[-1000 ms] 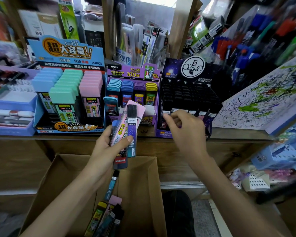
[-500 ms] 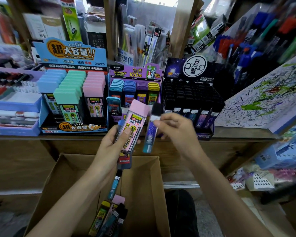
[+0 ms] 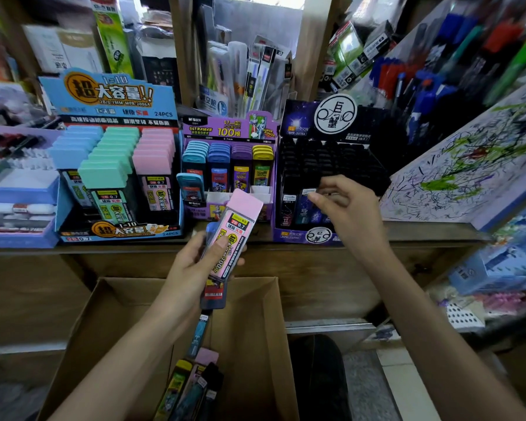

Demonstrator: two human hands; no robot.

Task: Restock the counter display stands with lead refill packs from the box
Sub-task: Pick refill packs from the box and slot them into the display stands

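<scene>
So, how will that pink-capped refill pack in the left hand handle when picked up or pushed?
Probably stiff: the pink-capped pack shows a straight, boxy outline in the left hand. Likely light: one hand alone holds it tilted. Flat sides suggest no rolling, but it is tall and narrow, so it may tip if stood unsupported.

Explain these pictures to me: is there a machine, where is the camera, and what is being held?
No machine here: a person works with bare hands, and one camera on their head looks down at them. On the counter sit three displays: a blue stand, a purple stand, a black stand. The left hand grips a pink-capped lead refill pack, with another behind it. The right hand reaches to the black stand's front row; whether it pinches a pack there is unclear. Below is the cardboard box with more packs.
</scene>
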